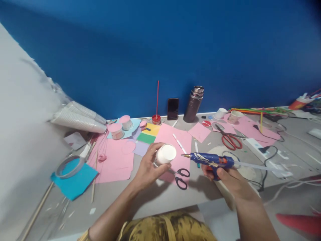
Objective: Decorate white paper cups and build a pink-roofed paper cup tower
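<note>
A white paper cup is gripped in my left hand, its closed bottom facing up toward me. My right hand is wrapped round the handle of a blue hot glue gun, with a clear glue stick jutting from its rear. The gun's metal nozzle points left at the cup, a small gap apart. Below the cup lie black-handled scissors, their blades partly hidden by my left hand. Under them is a pink paper sheet with a white pen on it.
Pink-topped cups stand at the left back, near stacked cups and a tape roll on blue paper. A flask and phone stand by the wall. Red-handled scissors and a power strip lie right, with trailing cables.
</note>
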